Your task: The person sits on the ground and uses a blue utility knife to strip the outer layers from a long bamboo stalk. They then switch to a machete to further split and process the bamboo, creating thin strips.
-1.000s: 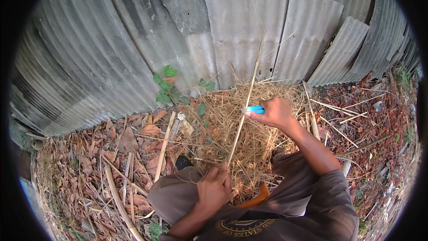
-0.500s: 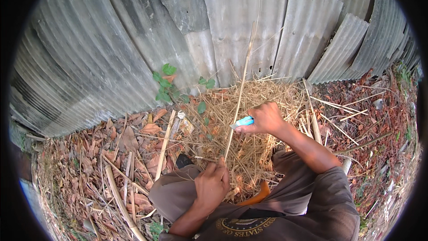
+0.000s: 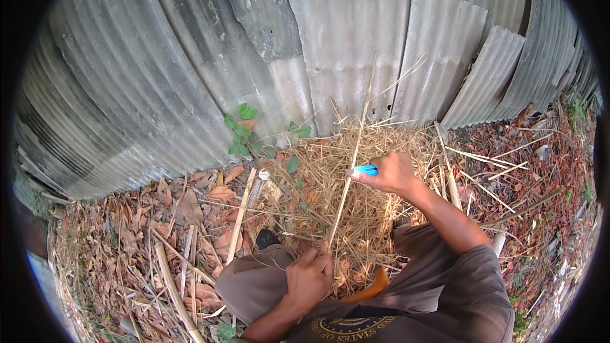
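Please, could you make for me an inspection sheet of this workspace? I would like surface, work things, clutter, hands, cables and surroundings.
Surface: ground, covered with straw in front of the person and dry leaves to the left.
Work things: a long pale strip, slanting up and away; a blue knife at the strip, blade contact too small to confirm.
Clutter: loose sticks at left; an orange object by the legs, kind unclear.
Hands: left hand grips the strip's near end; right hand is closed around the knife.
Cables: nothing seen.
Surroundings: corrugated wall ahead, green plant at its foot.
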A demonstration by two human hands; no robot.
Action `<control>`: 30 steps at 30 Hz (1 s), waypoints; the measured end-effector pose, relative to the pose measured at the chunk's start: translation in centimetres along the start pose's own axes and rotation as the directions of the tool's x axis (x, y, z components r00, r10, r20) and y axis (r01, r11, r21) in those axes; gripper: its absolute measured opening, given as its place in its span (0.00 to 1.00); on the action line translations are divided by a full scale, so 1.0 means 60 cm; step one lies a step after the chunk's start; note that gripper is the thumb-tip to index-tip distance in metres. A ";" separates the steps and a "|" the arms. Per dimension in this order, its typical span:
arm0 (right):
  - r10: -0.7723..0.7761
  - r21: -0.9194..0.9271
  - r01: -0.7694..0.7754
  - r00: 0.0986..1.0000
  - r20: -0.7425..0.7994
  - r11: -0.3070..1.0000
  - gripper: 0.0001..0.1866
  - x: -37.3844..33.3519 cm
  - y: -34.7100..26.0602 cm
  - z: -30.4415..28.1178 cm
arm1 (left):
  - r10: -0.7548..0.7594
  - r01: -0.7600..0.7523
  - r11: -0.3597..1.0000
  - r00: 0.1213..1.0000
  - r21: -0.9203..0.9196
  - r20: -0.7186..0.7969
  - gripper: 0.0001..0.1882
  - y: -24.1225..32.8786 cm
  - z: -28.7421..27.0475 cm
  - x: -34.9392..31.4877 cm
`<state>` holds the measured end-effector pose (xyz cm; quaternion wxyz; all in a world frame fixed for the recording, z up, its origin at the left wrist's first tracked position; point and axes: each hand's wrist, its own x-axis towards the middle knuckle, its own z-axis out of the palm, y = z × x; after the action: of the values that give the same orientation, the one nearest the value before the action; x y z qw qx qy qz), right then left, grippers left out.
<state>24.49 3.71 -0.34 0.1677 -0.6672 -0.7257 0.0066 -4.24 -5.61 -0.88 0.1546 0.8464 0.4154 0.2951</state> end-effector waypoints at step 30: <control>0.122 0.703 -0.105 0.992 0.026 0.703 0.25 -0.010 -0.045 -0.017 | -0.240 0.472 0.367 0.881 -0.802 0.408 0.15 0.012 0.020 0.036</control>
<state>22.19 2.62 1.10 0.4163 -0.5967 -0.6240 0.2849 -1.98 -4.35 -0.65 0.6762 0.5561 0.3538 0.3292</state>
